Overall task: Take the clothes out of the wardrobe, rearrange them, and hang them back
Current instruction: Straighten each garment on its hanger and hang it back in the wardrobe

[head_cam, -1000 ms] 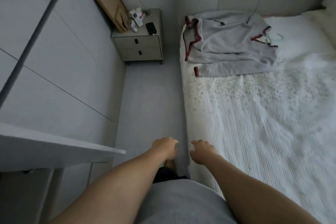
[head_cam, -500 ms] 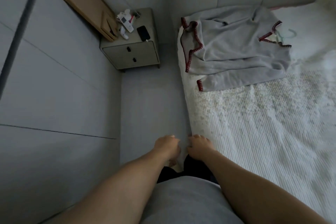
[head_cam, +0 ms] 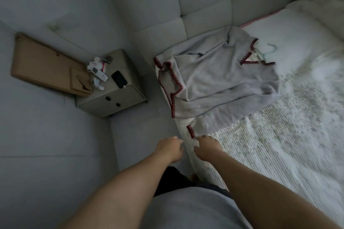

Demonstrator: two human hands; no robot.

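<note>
A grey garment (head_cam: 219,83) with dark red stitched edges lies crumpled on the white bed (head_cam: 279,145) near the headboard. A pale green hanger (head_cam: 268,53) pokes out at its collar. My left hand (head_cam: 170,148) hangs over the floor beside the bed edge, fingers loosely curled, holding nothing. My right hand (head_cam: 206,147) is over the bed's near edge, just below the garment's lowest red-trimmed corner, fingers loosely bent and empty. No wardrobe interior is in view.
A grey bedside cabinet (head_cam: 113,98) stands in the corner left of the bed, with a black phone (head_cam: 119,79) and small white items on top. A tan board (head_cam: 44,67) leans against the wall. A padded headboard (head_cam: 195,2) is behind. A narrow floor strip (head_cam: 145,132) runs between wall and bed.
My view has swung right and forward toward the bed; the white shelf at the left is gone. Both hands have come closer to the garment, the right one almost at its lower corner.
</note>
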